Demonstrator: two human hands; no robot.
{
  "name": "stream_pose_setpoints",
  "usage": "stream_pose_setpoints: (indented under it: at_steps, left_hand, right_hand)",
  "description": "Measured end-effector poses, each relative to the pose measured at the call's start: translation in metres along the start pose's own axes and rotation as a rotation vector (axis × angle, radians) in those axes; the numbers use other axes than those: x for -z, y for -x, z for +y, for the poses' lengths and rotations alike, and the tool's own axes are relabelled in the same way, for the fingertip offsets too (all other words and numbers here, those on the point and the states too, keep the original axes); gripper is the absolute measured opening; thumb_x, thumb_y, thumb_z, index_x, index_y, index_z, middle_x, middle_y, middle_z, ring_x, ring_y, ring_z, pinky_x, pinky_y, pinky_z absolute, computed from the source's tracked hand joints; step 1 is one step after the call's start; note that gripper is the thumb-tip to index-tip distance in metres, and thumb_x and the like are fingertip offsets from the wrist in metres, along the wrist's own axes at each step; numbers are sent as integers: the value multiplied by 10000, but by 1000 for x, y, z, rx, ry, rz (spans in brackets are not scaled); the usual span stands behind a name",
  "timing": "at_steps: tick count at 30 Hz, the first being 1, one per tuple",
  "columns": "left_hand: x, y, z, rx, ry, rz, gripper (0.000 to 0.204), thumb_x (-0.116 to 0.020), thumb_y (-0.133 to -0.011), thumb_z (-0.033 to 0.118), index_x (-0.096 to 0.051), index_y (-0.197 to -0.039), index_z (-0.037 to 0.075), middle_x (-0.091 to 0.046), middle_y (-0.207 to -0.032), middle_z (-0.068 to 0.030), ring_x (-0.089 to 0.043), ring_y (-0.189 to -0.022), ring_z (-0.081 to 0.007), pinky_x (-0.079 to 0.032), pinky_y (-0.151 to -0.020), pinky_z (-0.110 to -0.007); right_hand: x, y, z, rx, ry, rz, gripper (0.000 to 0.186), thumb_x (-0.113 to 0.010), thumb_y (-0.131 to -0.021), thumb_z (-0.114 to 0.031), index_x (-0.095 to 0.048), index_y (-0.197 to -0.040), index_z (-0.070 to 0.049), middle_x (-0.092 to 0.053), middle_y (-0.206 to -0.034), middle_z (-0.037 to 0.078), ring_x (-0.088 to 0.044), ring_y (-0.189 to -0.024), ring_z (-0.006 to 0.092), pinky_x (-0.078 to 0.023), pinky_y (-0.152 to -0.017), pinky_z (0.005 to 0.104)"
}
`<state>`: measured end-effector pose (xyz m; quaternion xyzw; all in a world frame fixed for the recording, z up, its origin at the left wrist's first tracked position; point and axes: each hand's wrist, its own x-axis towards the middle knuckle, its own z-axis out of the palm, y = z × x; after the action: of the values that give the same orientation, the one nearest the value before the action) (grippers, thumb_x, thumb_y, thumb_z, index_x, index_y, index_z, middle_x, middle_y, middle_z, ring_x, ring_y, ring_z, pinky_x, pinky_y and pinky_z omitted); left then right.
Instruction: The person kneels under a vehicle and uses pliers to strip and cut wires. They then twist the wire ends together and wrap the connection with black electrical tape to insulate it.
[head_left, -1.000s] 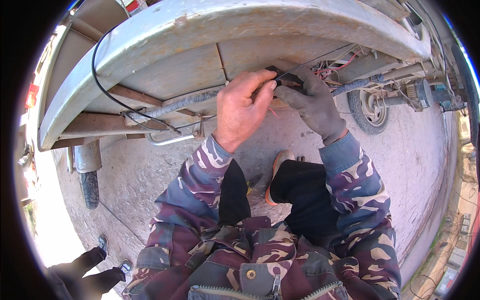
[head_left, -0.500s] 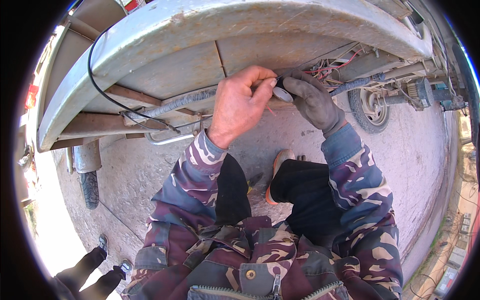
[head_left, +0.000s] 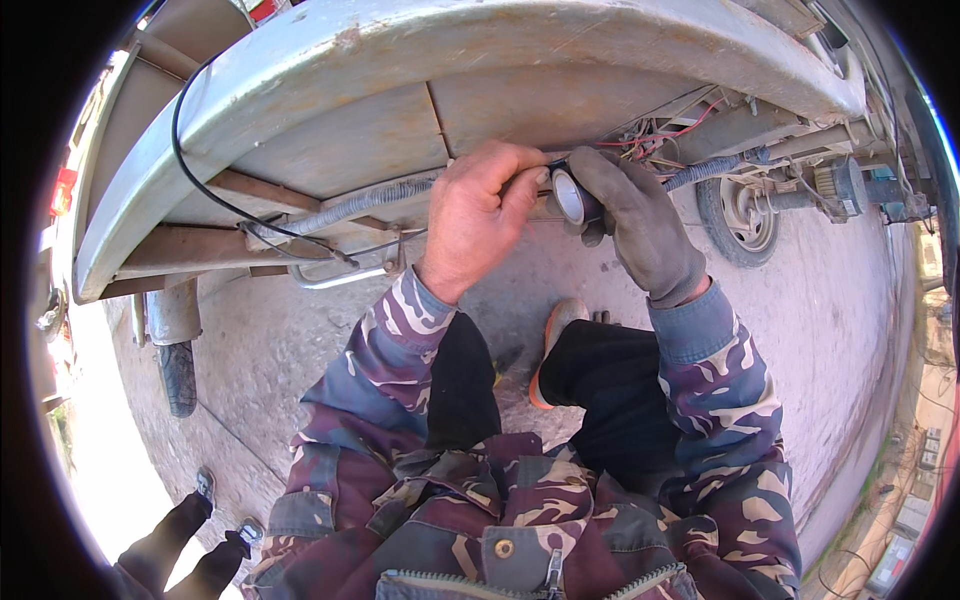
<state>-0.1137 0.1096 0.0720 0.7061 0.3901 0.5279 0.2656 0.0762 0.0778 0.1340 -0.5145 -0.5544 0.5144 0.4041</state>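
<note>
A roll of black electrical tape with a pale core is held in my right hand, which wears a grey glove. Its fingers curl over the roll's top and far side. Close beside it, my bare left hand pinches thumb against forefinger at a dark strip or wire leading toward the roll; the fingertips hide what exactly is gripped. Just behind both hands runs a grey corrugated conduit under the metal frame. Loose red and pale wires spill out to the right of the gloved hand.
A curved metal bumper beam arches above my hands. A black cable loops over its left part. Wheels stand to the right and lower left. Another person's legs show at the lower left. My shoe rests on the concrete.
The tape roll has turned, so its core now faces me more. My right hand has shifted slightly and rotated around it; my left hand keeps its pinch in nearly the same place.
</note>
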Motion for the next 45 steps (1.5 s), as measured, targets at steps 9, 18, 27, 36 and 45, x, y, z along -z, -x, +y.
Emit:
stream_pose_setpoints:
  at_steps: [9, 18, 27, 36, 45]
  left_hand:
    - [0, 13, -2, 69, 83, 6, 244, -736, -896, -10, -724, -1140, 1, -718, -953, -92, -704, -822, -173, -572, -705, -325]
    - [-5, 9, 11, 281, 248, 175, 155, -807, -943, 111, -761, -1013, -20, -756, -817, -133, -710, -678, -136, -587, -656, -329]
    - [-14, 2, 19, 447, 365, 196, 156, -745, -1021, 117, -748, -1029, -38, -712, -810, -11, -602, -692, -42, -508, -588, -251]
    - [-4, 2, 9, 186, 149, 41, 183, -730, -991, 80, -787, -1145, 0, -730, -893, -58, -660, -722, -101, -546, -621, -276]
    - [-4, -2, 14, 348, 173, -42, 149, -712, -1020, 98, -787, -1119, 15, -726, -844, -5, -609, -714, -53, -509, -609, -248]
  right_hand:
    - [-5, 2, -5, -86, -27, 14, 389, -675, -1062, -355, -753, -1167, 11, -741, -910, 24, -628, -759, 80, -495, -673, 251]
    - [-19, -10, 0, 11, 85, 130, 367, -703, -1052, -322, -776, -1052, 37, -725, -837, 26, -627, -722, 71, -496, -633, 265]
    - [-13, -19, 3, -82, 114, 239, 358, -752, -1022, -318, -783, -975, 35, -709, -784, 19, -617, -684, 72, -475, -614, 262]
    - [5, -27, 26, 171, 137, 133, 339, -759, -1003, -224, -715, -1216, 36, -762, -994, 66, -687, -878, 125, -559, -775, 301]
    - [22, -28, 23, 57, 58, -201, 414, -749, -1004, -257, -683, -1271, 52, -751, -1125, 77, -668, -1018, 129, -547, -882, 304]
